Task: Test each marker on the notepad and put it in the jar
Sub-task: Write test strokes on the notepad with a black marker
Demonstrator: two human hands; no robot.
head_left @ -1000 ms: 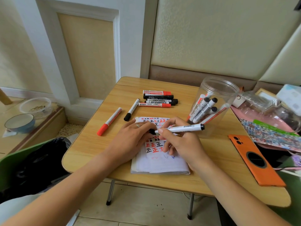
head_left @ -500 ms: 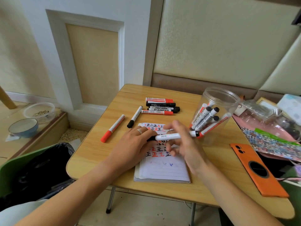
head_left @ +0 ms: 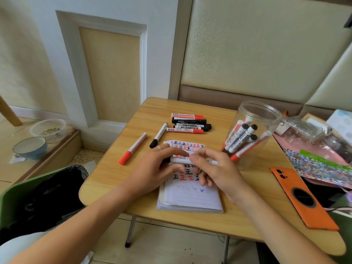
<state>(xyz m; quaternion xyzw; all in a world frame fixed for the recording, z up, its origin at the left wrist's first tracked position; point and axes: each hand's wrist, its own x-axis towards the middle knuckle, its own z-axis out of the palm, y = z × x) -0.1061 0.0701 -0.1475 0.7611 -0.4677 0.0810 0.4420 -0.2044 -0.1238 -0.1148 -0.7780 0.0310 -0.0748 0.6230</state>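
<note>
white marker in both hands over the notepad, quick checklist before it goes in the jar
1. Grip: left hand and right hand both hold the white-barrelled marker: ok.
2. Cap fully seated: hidden by fingers: cannot tell.
3. Test mark made: the lined paper notepad bears red and black characters, but which is this marker's: cannot tell.
4. Clear plastic jar mouth open: ok.
5. Room in jar beside the markers leaning inside: ok.
6. Path from notepad to jar unobstructed: ok.

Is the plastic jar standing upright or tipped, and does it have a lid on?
Upright and uncovered: the jar stands on the table with its round mouth open at the top, and several markers lean inside it.
</note>
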